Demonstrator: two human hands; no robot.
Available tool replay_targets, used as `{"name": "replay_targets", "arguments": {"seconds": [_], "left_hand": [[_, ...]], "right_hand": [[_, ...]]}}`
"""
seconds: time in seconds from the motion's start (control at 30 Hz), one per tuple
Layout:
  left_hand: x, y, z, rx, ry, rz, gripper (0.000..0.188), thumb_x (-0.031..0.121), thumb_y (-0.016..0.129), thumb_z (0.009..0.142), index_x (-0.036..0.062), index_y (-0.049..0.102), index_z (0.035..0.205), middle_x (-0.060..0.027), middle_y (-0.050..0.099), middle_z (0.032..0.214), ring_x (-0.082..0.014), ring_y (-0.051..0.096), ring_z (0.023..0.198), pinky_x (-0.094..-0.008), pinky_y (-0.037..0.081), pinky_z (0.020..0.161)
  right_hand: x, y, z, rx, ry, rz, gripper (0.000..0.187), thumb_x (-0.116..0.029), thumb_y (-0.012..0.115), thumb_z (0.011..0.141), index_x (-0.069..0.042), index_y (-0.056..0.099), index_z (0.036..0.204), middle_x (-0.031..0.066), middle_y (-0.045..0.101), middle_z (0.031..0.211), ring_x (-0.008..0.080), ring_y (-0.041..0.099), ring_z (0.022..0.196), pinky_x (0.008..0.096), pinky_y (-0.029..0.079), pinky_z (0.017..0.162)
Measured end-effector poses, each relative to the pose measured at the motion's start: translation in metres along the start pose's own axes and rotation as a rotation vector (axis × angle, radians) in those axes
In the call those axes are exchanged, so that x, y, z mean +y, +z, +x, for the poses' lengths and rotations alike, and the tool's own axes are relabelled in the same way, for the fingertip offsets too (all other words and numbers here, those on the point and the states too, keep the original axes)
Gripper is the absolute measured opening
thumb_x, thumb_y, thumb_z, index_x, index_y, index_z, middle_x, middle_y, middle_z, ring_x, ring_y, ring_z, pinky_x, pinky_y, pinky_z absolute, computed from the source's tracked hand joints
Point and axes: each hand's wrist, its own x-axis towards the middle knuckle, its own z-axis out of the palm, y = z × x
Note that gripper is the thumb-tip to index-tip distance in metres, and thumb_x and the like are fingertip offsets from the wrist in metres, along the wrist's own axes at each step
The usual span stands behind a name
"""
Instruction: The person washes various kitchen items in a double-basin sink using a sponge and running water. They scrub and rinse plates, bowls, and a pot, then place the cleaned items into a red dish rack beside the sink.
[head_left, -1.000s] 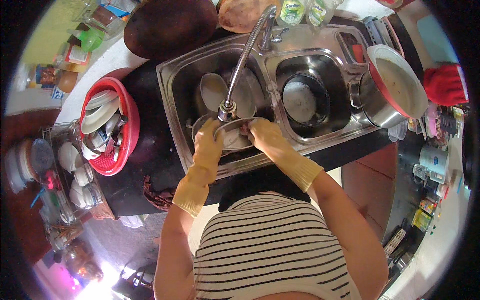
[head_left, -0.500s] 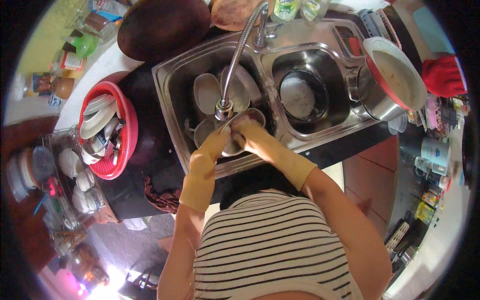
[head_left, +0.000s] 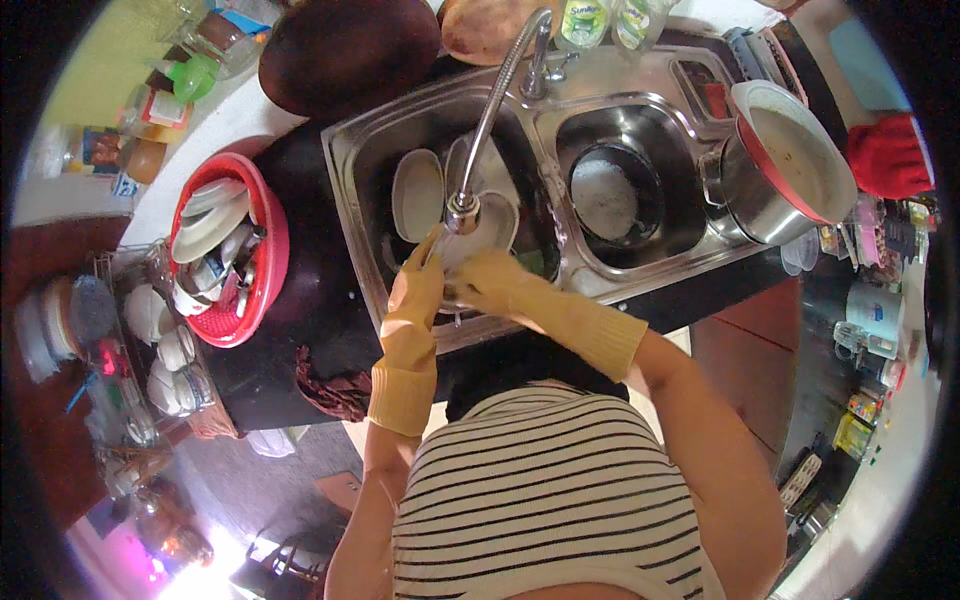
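Note:
Yellow rubber gloves cover both my hands over the left sink basin (head_left: pixel 345 165). My left hand (head_left: pixel 417 278) is closed at the near-left side of a pale bowl (head_left: pixel 492 226), fingers pointing toward the tap. My right hand (head_left: pixel 485 283) is bent over the near side of the bowl, its fingers blurred and partly hidden. Right above the bowl hangs the end of the flexible metal tap (head_left: pixel 462 212). An oval white dish (head_left: pixel 418 196) leans in the basin to the left. Other dishes behind the tap are partly covered.
In the right basin sits a dark pan (head_left: pixel 607 192) with foamy water. A steel pot (head_left: pixel 745 190) stands on the right, a pale basin with a red rim (head_left: pixel 795 150) tilted over it. Left of the sink is a red basket (head_left: pixel 270 265) of dishes; a dark cloth (head_left: pixel 325 385) lies near the counter edge.
The bowl between my hands has tilted, and its dark inside no longer shows. My right hand has shifted down and toward the left hand. The whole view has moved slightly.

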Motion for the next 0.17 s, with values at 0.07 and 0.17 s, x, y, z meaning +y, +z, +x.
{"name": "replay_targets", "arguments": {"seconds": [0.07,0.17], "left_hand": [[0.026,-0.012,-0.011,0.03,-0.027,0.103,0.049,0.038,0.05,0.097,0.0263,0.055,0.145,-0.016,0.065,0.131,-0.028,0.062,0.12,-0.0356,0.045,0.101],[0.001,-0.017,0.011,0.057,-0.033,0.144,0.051,0.043,0.052,0.096,0.0258,0.056,0.144,-0.0158,0.064,0.135,-0.0278,0.059,0.126,-0.037,0.043,0.105]], "right_hand": [[0.032,0.002,0.017,0.063,-0.066,-0.318,0.02,-0.018,0.057,0.088,-0.008,0.071,0.097,0.0179,0.071,0.095,0.0365,0.067,0.089,0.0434,0.054,0.08],[0.031,-0.018,0.025,0.233,-0.039,-0.322,0.021,-0.011,0.062,0.079,-0.009,0.068,0.098,0.0166,0.069,0.095,0.0345,0.065,0.099,0.0456,0.052,0.083]]}}
